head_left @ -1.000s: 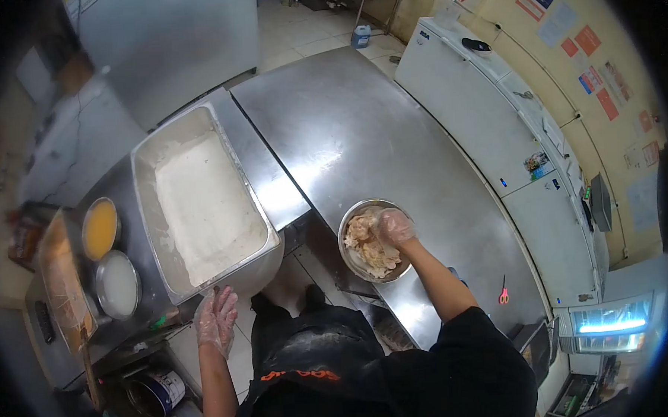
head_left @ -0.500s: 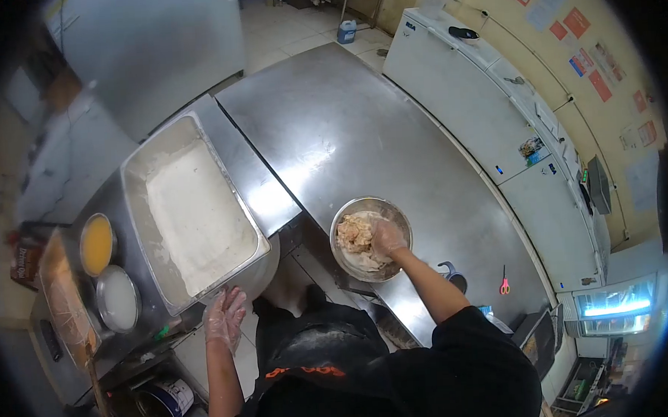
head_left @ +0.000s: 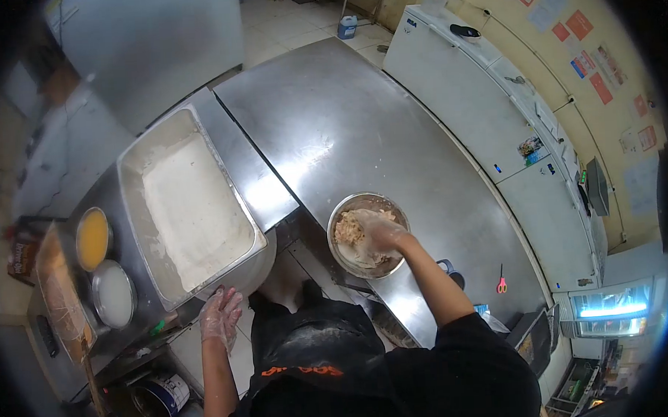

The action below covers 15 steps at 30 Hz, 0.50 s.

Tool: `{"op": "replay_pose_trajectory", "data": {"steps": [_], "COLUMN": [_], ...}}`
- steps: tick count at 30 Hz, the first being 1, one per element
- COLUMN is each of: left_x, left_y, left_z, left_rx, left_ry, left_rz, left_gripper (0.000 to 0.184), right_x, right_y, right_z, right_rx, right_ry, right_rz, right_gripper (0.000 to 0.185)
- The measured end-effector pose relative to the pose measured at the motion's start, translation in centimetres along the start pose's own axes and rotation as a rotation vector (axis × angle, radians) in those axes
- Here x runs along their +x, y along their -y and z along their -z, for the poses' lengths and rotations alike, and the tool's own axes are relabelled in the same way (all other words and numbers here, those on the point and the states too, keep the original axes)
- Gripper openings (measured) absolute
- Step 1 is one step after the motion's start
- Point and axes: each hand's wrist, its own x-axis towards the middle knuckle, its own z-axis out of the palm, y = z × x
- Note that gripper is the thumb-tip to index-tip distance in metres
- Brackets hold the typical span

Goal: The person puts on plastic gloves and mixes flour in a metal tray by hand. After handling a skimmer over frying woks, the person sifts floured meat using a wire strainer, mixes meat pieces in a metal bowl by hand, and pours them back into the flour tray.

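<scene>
The fingers [head_left: 365,220] of the person's right hand [head_left: 384,234], in a clear glove, reach down into a steel bowl [head_left: 348,267]; they are blurred and partly sunk in a pale, lumpy mixture [head_left: 347,229], so how far they are bent, or whether they grip any of it, cannot be told. The left hand [head_left: 219,318], also gloved, is left of the bowl and closer to the person, its fingers loosely parted and slightly curved, with nothing seen in them.

The bowl rests at the edge of a steel table [head_left: 422,167]. Right of the bowl and a little nearer the person lie pink-handled scissors [head_left: 501,284]. Left of the bowl is a deep metal tray [head_left: 134,184] with a bed of white powder [head_left: 188,207]; the left hand is just beside its near edge. Well left of the bowl, past the tray, are a round dish of whitish contents [head_left: 128,281] and a dish of yellow liquid [head_left: 110,244]. Farther off, beyond the bowl to the right, stand white freezers [head_left: 455,91]; a blue jug [head_left: 348,29] sits on the floor past the table's far end.
</scene>
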Motion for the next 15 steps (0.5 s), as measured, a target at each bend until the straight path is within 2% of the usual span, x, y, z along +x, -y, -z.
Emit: {"op": "replay_pose_trajectory", "data": {"steps": [1,3,4,8,10,13,15], "left_x": [0.1,0.1,0.1,0.0,0.2,-0.3,-0.4], "left_y": [0.1,0.2,0.0,-0.1,0.1,-0.1,0.1], "left_z": [-0.1,-0.5,-0.7,-1.4,-1.9,-2.2,-1.7], "left_rx": [0.009,0.021,0.033,0.031,0.023,0.04,0.037], "left_ry": [-0.005,0.004,0.011,0.03,0.045,0.053,0.032], "left_rz": [0.001,0.003,-0.003,-0.013,-0.024,-0.026,-0.014], "left_gripper": [0.049,0.049,0.049,0.05,0.049,0.046,0.045], "right_x": [0.6,2.5,2.9,2.5,2.6,2.7,1.9], "right_y": [0.3,0.6,-0.7,-0.5,-2.7,-3.1,-3.4], "right_z": [-0.9,-3.3,-6.2,-6.5,-5.3,-2.1,-1.5], "right_rx": [0.029,-0.03,-0.136,-0.15,-0.089,-0.021,-0.003], "right_ry": [-0.112,0.233,0.157,0.125,0.18,0.198,0.228], "right_rz": [0.033,-0.406,-0.384,-0.394,-0.322,-0.404,-0.365], "right_gripper": [0.028,0.034,0.027,0.022,0.025,0.019,0.022]}}
